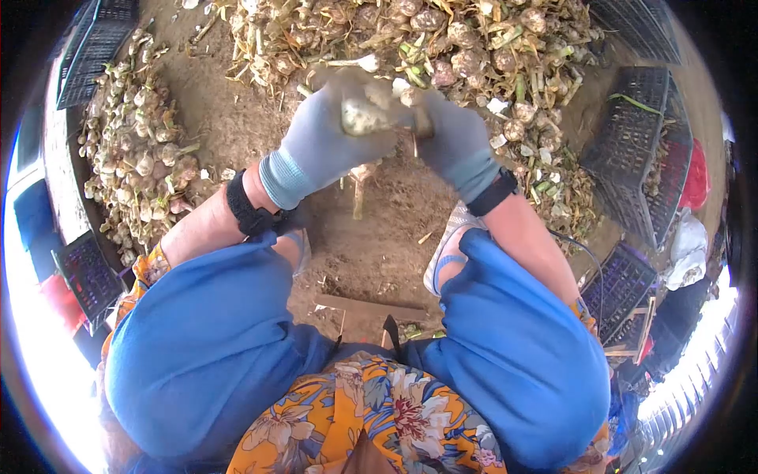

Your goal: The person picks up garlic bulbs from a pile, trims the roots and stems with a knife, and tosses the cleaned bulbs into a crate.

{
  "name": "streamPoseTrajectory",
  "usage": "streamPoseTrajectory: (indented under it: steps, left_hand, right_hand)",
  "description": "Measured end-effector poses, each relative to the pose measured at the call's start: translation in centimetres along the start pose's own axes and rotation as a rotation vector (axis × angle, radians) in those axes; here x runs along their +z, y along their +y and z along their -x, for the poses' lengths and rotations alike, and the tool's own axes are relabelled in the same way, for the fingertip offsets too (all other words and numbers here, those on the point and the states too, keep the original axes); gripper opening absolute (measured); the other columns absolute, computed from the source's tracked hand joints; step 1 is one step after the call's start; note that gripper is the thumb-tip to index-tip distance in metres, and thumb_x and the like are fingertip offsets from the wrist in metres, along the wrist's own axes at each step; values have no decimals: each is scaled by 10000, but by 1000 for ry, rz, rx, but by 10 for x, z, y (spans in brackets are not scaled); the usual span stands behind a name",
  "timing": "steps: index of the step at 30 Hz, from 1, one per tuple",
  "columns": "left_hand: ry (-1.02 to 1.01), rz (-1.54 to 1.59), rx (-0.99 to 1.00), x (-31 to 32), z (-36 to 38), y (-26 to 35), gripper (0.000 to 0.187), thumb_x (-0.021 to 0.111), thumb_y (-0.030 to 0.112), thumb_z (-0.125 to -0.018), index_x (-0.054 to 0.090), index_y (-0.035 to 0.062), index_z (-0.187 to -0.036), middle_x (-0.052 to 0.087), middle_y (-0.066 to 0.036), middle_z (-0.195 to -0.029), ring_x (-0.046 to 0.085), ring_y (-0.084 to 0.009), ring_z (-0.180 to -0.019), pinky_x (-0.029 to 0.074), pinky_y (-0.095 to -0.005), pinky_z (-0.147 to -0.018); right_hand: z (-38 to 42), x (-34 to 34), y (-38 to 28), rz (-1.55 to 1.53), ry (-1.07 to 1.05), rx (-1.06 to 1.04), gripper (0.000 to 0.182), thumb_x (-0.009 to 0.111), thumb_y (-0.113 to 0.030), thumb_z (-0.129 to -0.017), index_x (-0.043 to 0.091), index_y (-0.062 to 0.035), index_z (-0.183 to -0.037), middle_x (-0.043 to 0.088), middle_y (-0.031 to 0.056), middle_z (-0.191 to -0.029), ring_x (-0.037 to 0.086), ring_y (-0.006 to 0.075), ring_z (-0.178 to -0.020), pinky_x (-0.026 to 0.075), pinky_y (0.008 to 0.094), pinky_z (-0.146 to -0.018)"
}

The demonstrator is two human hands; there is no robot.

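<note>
Both hands wear grey gloves with light blue cuffs and meet above the bare soil, near the front edge of a large garlic pile. My left hand is closed around a pale garlic bulb, blurred by motion. Close beside it, my right hand has its fingers closed at the bulb's right side, around a small dark object that I cannot make out. Just below the hands, a garlic stem shows against the soil.
Another garlic heap lies at the left. Dark plastic crates stand at the upper left and the right. Below the hands, a wooden strip lies between my knees. A white bag is at the far right.
</note>
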State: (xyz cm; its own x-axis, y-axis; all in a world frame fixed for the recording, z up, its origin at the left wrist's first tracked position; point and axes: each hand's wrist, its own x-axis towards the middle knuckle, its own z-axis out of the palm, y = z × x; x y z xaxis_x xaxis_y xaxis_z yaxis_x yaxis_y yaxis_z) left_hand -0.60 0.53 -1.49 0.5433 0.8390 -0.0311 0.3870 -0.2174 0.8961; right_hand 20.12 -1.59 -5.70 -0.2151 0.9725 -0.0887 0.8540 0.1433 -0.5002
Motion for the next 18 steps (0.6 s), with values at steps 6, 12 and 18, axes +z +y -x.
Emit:
streamPoseTrajectory:
  steps: [6,12,18]
  left_hand:
    - [18,146,-265,-12,9,-4,636,809,80,-728,462,10,-1256,629,-25,-1041,596,-90,-926,506,-256,-827]
    - [-228,-918,-544,-121,17,-34,682,742,493,-769,573,55,-1263,656,-130,-1090,636,-283,-998,506,-397,-883]
    - [-58,-763,-332,-90,-27,-91,425,620,461,-861,681,75,-1028,672,-149,-1010,636,-342,-932,511,-405,-847]
  right_hand:
    - [21,0,60,-1,-27,421,215,623,-270,-827,602,-96,-951,665,178,-802,648,395,-770,509,478,-699]
    - [41,3,68,-99,52,404,189,624,-250,-822,618,-100,-936,666,183,-797,664,375,-775,525,447,-698]
    - [51,18,85,-111,95,411,245,656,-252,-807,649,-113,-1008,674,181,-824,664,366,-783,527,427,-712]
